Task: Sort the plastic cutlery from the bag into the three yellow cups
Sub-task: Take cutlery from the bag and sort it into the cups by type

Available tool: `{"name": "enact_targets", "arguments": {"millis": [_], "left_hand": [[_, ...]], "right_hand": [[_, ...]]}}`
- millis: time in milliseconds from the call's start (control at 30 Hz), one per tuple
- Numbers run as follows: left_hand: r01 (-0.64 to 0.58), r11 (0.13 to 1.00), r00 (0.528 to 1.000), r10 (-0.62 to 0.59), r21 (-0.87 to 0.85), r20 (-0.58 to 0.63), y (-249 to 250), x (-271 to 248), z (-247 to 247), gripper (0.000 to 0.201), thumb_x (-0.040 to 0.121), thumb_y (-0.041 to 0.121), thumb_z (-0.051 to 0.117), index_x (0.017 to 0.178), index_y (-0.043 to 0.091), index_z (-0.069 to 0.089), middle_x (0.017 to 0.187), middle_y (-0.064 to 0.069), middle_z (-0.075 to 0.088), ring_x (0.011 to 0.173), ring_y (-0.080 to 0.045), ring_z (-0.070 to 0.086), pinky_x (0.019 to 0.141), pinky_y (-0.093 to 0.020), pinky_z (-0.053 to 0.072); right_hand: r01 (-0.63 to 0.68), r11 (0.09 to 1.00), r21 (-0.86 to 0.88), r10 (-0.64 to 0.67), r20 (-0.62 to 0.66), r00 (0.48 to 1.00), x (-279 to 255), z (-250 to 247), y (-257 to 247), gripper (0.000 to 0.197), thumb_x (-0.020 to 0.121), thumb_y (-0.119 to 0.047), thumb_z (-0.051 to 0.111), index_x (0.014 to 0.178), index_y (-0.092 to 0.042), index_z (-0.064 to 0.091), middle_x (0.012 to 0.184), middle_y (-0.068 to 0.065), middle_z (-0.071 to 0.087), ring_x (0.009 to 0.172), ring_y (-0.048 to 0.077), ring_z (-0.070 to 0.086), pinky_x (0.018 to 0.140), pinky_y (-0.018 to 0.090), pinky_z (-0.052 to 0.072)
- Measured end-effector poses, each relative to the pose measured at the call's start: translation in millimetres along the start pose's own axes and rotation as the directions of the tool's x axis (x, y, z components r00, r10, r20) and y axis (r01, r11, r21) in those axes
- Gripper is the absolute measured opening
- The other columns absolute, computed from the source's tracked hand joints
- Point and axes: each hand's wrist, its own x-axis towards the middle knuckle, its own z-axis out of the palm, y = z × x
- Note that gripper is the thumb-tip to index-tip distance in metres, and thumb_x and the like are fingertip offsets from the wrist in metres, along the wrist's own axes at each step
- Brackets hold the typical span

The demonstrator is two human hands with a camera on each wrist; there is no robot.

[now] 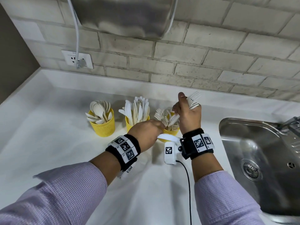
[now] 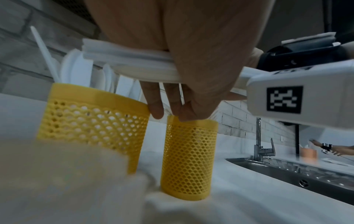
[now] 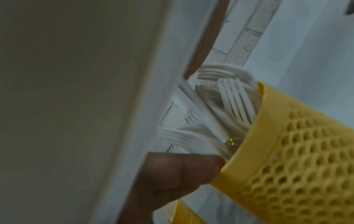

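Three yellow mesh cups stand in a row on the white counter. The left cup (image 1: 103, 125) holds spoons, the middle cup (image 1: 129, 123) knives, the right cup (image 1: 168, 132) forks. My right hand (image 1: 186, 111) grips a bundle of white forks (image 1: 193, 99) above the right cup, tines up and handles pointing down into it. My left hand (image 1: 146, 129) holds that cup's rim; in the left wrist view its fingertips (image 2: 156, 110) touch the fork cup (image 2: 188, 159). The right wrist view shows forks (image 3: 229, 100) standing inside the fork cup (image 3: 298, 151). No bag is in view.
A steel sink (image 1: 259, 159) with a tap (image 1: 290, 122) lies right of the cups. On the brick wall behind are a socket (image 1: 78, 59) with a plugged-in cable and a metal box (image 1: 123, 17). Another person's hand (image 2: 325, 147) works far along the counter.
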Motion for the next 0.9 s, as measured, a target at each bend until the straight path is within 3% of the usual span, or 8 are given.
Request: {"name": "enact_targets", "arguments": {"millis": [133,333,467,567,667,767,833,900], "left_hand": [[0.006,1.0,1.0,-0.006,0.013,0.012,-3,9,2,0.034,0.089,0.0,0.053,0.116,0.011,0.07,0.126,-0.004,0.065,0.116,-0.028,0.061,0.091,-0.043,0.053],[0.029,0.997,0.999,-0.032,-0.067,-0.033,-8,14,0,0.032,0.085,0.01,0.052,0.11,0.018,0.071,0.111,0.001,0.07,0.099,-0.025,0.067,0.083,-0.041,0.054],[-0.004,0.986,0.993,-0.016,-0.168,-0.118,-12,9,2,0.012,0.08,0.01,0.052,0.08,0.016,0.062,0.081,0.005,0.065,0.077,-0.023,0.06,0.068,-0.035,0.048],[0.01,0.979,0.99,-0.039,-0.204,-0.137,-11,7,1,0.021,0.079,0.004,0.054,0.069,0.02,0.046,0.068,0.008,0.049,0.065,-0.023,0.05,0.061,-0.034,0.043],[-0.005,0.976,0.99,-0.025,-0.216,-0.136,-12,7,0,0.029,0.077,0.006,0.051,0.065,0.028,0.036,0.067,0.009,0.045,0.064,-0.023,0.047,0.061,-0.035,0.044],[0.006,0.974,0.989,-0.04,-0.227,-0.144,-12,7,-2,0.041,0.078,0.005,0.052,0.06,0.032,0.026,0.062,0.009,0.038,0.062,-0.022,0.044,0.06,-0.035,0.044],[0.013,0.974,0.987,-0.048,-0.225,-0.15,-11,8,-2,0.044,0.079,0.003,0.053,0.06,0.031,0.026,0.061,0.011,0.036,0.062,-0.022,0.043,0.059,-0.034,0.041],[0.037,0.973,0.987,-0.072,-0.229,-0.145,-10,8,-2,0.034,0.08,0.004,0.054,0.061,0.025,0.033,0.06,0.009,0.038,0.061,-0.023,0.044,0.058,-0.034,0.04]], "right_hand": [[-0.01,0.996,-0.092,0.025,0.156,0.987,7,-7,-5,0.057,0.096,-0.042,0.057,0.044,-0.021,0.046,0.047,0.003,0.047,0.054,0.026,0.05,0.068,0.041,0.046],[-0.08,0.99,0.114,0.065,0.127,0.99,12,-19,-12,0.061,0.105,-0.028,0.054,0.047,-0.019,0.04,0.047,0.004,0.032,0.049,0.024,0.042,0.063,0.039,0.045],[-0.033,0.999,-0.007,0.034,0.188,0.982,7,-14,3,0.059,0.103,-0.037,0.052,0.046,-0.023,0.045,0.046,0.001,0.04,0.05,0.025,0.047,0.065,0.042,0.046],[0.028,0.991,-0.131,-0.003,0.193,0.981,6,-13,11,0.059,0.1,-0.047,0.054,0.046,-0.021,0.051,0.044,-0.004,0.046,0.05,0.027,0.05,0.066,0.046,0.047],[0.108,0.952,-0.287,-0.057,0.181,0.982,6,-17,14,0.054,0.1,-0.046,0.058,0.053,-0.02,0.059,0.05,-0.003,0.059,0.053,0.021,0.061,0.062,0.032,0.049],[0.181,0.892,-0.414,-0.118,0.173,0.978,8,-25,21,0.042,0.09,-0.057,0.062,0.076,-0.018,0.066,0.078,-0.007,0.071,0.076,0.017,0.069,0.073,0.036,0.054],[0.317,0.821,-0.476,-0.244,0.209,0.947,10,-30,30,0.022,0.092,-0.049,0.066,0.083,-0.029,0.063,0.092,-0.025,0.065,0.094,0.024,0.063,0.087,0.045,0.051],[0.452,0.717,-0.53,-0.354,0.282,0.892,10,-32,41,0.012,0.095,-0.044,0.064,0.088,-0.034,0.066,0.102,-0.026,0.06,0.105,0.024,0.053,0.092,0.046,0.046]]}}
